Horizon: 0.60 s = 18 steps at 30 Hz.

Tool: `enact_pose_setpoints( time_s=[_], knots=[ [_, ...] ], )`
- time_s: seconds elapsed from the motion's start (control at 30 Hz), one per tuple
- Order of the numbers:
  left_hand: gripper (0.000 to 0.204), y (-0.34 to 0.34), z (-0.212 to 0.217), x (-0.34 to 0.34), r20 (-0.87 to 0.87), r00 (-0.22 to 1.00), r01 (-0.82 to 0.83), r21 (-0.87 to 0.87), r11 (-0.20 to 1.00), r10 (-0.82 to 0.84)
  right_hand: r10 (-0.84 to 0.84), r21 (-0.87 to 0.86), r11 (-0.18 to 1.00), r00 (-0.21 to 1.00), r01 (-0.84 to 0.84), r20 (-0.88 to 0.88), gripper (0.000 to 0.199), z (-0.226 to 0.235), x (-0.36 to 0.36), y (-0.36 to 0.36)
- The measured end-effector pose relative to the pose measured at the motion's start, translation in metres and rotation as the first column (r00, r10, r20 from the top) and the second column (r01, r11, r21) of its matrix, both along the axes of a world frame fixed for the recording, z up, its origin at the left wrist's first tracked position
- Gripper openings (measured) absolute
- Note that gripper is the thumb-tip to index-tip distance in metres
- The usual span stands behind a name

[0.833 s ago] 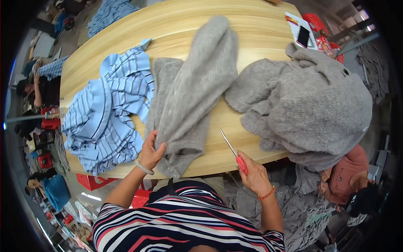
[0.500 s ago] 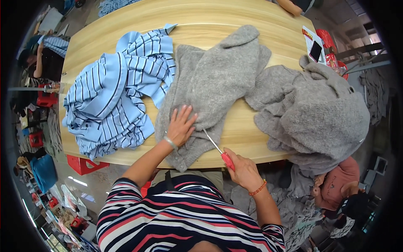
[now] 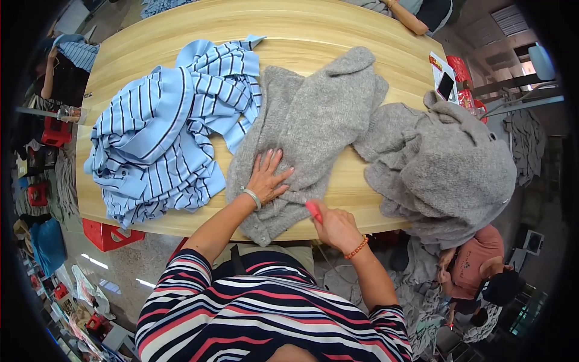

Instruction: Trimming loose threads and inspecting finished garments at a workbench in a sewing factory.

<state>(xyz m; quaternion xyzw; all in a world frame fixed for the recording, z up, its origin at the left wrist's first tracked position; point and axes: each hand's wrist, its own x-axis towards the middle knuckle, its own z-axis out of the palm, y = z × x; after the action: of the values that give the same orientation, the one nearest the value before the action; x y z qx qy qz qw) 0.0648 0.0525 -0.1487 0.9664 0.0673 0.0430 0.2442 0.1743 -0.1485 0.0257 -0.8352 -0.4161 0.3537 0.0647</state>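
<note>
Lying flat now, the grey sweater (image 3: 307, 133) is spread across the middle of the wooden table (image 3: 313, 24), where a moment ago it was bunched and narrower with its upper end rising toward the far edge. The left hand (image 3: 268, 181) has moved up from the sweater's near hem onto its lower body; a silver bracelet (image 3: 251, 197) circles the wrist. The right hand (image 3: 335, 226), which hung off the table's near edge with the tool's blade pointing up over the wood, has come in to the hem just beside the left hand.

The left hand's fingers (image 3: 271, 160) are straight and spread apart, palm pressed down on the knit, holding nothing. The right hand's fingers are curled shut round a red-handled tool (image 3: 313, 209), whose tip touches the sweater near the left thumb; the blade itself is hidden now. An orange bead bracelet (image 3: 356, 247) sits on that wrist.

Left of the sweater, touching its edge, lies a crumpled blue striped shirt (image 3: 169, 133). On the right, a heap of grey knitwear (image 3: 446, 163) spills over the table's edge, one sleeve touching the sweater. A phone (image 3: 445, 85) lies at the far right corner, and another person's forearm (image 3: 409, 15) rests at the far edge.
</note>
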Motion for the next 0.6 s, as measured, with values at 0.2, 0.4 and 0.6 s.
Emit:
enact_pose_setpoints(
  time_s=[0.2,0.4,0.6],
  knots=[
    [0.053,-0.002,0.005,0.002,-0.004,1.0,0.009,0.003,1.0,-0.009,-0.111,0.128,0.986,0.992,0.103,0.056,0.049,0.003,0.001,0.011],
    [0.055,0.011,0.029,0.033,0.161,0.975,-0.138,-0.091,0.986,0.151,-0.156,0.198,0.97,0.986,0.142,0.06,0.055,-0.002,-0.005,0.001],
    [0.056,0.025,0.005,0.065,0.02,0.995,-0.098,0.049,0.994,0.097,-0.163,0.075,0.985,0.984,0.157,0.078,0.049,-0.002,0.008,0.017]
  ],
)
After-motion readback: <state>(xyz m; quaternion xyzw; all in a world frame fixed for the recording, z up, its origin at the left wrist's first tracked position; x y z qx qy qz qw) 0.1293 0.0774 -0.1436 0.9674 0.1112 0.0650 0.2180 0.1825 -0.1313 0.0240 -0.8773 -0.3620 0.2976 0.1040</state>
